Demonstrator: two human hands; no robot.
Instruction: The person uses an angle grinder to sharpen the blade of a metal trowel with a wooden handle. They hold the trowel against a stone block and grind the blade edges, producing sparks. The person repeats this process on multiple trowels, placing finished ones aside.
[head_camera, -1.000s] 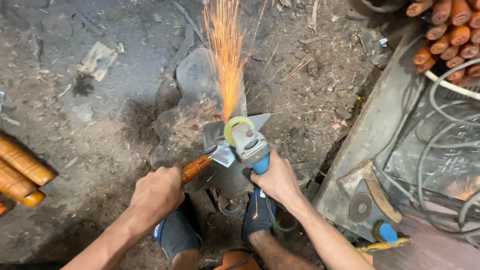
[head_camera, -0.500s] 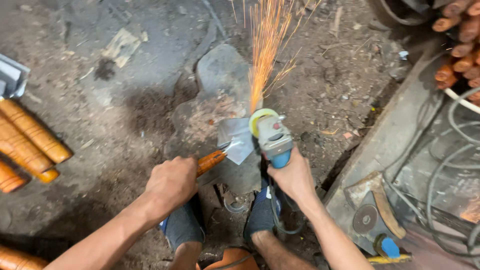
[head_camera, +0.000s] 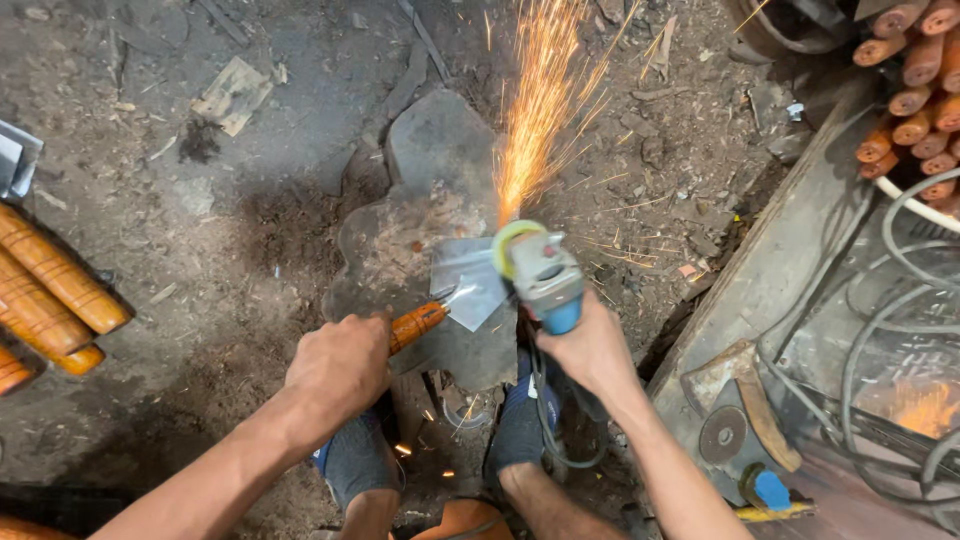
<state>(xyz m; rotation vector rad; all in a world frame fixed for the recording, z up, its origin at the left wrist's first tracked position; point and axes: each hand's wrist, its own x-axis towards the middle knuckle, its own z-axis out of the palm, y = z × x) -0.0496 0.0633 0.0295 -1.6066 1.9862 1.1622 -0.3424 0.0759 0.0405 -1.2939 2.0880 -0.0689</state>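
My left hand (head_camera: 338, 366) grips the orange wooden handle (head_camera: 416, 325) of a flat metal blade (head_camera: 470, 283), which rests on a dark stone slab (head_camera: 430, 200) on the ground. My right hand (head_camera: 590, 350) holds an angle grinder (head_camera: 545, 275) with a grey head and blue body. Its disc (head_camera: 505, 245) touches the blade's right edge. Sparks (head_camera: 540, 110) fly up and away from the contact point. My two feet (head_camera: 520, 430) stand just below the slab.
Several orange wooden handles (head_camera: 55, 290) lie at the left. More handles (head_camera: 915, 90) are stacked at the upper right. A metal bench (head_camera: 800, 300) with cables (head_camera: 890, 330) and a second grinder (head_camera: 745, 450) stands to the right. Dirt and debris cover the floor.
The view has shifted slightly, so the hands and blade sit a little lower. The grinder stays on the blade edge and sparks keep flying upward.
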